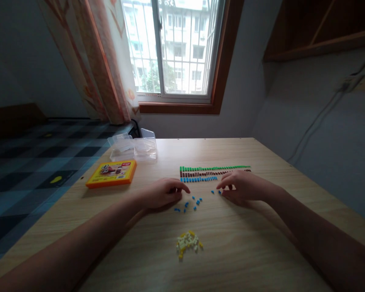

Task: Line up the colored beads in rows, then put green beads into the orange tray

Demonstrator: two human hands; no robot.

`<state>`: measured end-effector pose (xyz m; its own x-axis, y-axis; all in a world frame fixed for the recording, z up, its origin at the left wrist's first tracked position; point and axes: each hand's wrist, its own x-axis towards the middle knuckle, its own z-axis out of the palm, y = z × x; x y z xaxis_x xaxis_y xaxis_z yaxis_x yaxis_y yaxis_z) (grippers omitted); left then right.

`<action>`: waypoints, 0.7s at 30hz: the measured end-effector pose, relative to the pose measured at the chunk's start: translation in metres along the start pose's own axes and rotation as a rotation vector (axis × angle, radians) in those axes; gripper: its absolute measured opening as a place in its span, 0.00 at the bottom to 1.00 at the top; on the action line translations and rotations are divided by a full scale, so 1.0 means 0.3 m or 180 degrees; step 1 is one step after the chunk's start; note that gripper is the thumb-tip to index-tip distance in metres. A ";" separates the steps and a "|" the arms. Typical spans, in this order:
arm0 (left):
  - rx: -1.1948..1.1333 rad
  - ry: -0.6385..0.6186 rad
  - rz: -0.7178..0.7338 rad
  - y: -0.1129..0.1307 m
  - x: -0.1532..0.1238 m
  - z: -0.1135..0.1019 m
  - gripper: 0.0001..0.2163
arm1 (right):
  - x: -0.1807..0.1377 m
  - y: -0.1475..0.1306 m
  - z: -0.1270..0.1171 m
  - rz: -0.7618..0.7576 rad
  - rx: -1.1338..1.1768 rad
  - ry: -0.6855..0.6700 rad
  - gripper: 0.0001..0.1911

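Three rows of tiny toy bricks are lined up on the table: green bricks [213, 168], dark brown bricks [197, 174] and a shorter row of blue bricks [197, 179]. Nearer me, several loose blue bricks [198, 202] lie scattered. My left hand [166, 192] rests beside them, index finger stretched out, the other fingers loosely bent, holding nothing. At the right end of the blue row, my right hand [246, 186] has its thumb and index finger closed around a small blue brick [219, 192]. It covers part of the brown row.
A heap of cream and yellow bricks [188, 241] lies close to me. On the left stand a yellow-orange box [112, 174] and clear plastic trays [134, 149]. The wooden table [246, 251] meets a checkered bed [48, 162] on the left.
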<state>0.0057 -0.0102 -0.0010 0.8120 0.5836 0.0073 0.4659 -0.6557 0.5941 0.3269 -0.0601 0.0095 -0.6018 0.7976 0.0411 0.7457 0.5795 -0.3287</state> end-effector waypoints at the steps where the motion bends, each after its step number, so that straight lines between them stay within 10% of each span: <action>1: 0.0151 0.0031 0.0072 0.008 0.000 0.008 0.14 | -0.001 -0.001 -0.004 0.0029 -0.0011 -0.0018 0.14; 21: 0.0506 0.0085 0.0316 0.004 0.001 0.032 0.17 | -0.002 0.014 -0.025 0.0122 -0.0243 -0.0067 0.11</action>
<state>0.0099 -0.0154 -0.0079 0.8480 0.5235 0.0821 0.4355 -0.7768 0.4549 0.3325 -0.0568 0.0152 -0.5776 0.8163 0.0097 0.7875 0.5603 -0.2566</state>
